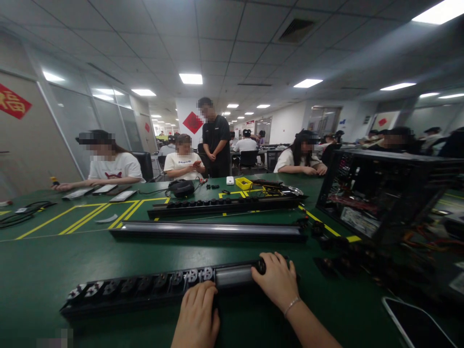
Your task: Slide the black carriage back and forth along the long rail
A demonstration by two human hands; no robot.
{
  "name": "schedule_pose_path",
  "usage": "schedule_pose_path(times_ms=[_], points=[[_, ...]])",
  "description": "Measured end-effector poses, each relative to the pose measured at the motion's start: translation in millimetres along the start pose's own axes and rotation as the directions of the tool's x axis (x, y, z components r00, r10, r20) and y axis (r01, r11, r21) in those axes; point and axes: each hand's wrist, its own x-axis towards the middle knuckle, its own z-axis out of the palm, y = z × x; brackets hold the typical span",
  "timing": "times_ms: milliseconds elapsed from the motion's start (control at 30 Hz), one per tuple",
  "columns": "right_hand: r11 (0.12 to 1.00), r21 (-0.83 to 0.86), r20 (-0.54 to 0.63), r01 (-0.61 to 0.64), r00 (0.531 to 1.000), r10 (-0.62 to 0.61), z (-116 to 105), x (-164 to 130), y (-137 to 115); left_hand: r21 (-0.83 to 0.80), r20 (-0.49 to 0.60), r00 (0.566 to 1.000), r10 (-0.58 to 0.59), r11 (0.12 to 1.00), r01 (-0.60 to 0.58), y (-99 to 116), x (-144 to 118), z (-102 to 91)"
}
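Note:
A long black channel [232, 276] lies slantwise on the green table in front of me. Its left part is filled with a row of black plug adapters [145, 284], several with pins facing up; bare silvery metal shows to their right. My left hand [197, 309] is closed over the channel's near edge, fingertips beside the last adapter in the row. Toward the channel's right end, my right hand [278, 280] has its fingers closed round a small dark rounded piece [260, 265] that looks like another plug adapter. My right palm hides part of it and the channel's end.
Beyond lie a second channel [210, 231] and a third channel [224, 205] holding dark pieces. At right stand an open computer case [373, 193] and loose black adapters [344, 258]. A phone [416, 321] lies near right. Several people sit across the table; one person [216, 140] stands.

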Motion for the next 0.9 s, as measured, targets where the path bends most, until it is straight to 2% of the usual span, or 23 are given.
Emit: schedule_pose_path(times_ms=[200, 333, 467, 700, 900], points=[[0.996, -0.027, -0.054, -0.081, 0.995, 0.079, -1, 0, 12, -0.006, 0.007, 1.0, -0.015, 1.0, 0.015, 2, 0, -1.6], [0.989, -0.032, 0.004, -0.147, 0.989, 0.147, -4, 2, 16, -0.005, 0.007, 1.0, -0.016, 1.0, 0.016, 2, 0, -2.8], [0.99, 0.026, 0.034, -0.142, 0.989, 0.141, -5, 6, 23, -0.01, 0.013, 1.0, -0.016, 1.0, 0.017, 2, 1, -3.1], [0.989, 0.112, -0.017, -0.1, 0.995, 0.102, -4, 10, 39, 0.004, -0.007, 1.0, -0.017, 1.0, 0.017, 3, 0, -3.0], [0.974, 0.194, -0.044, -0.114, 0.991, 0.124, -2, 12, 49, 0.009, 0.0, 1.0, -0.028, 1.0, 0.028, 4, 1, -3.5]])
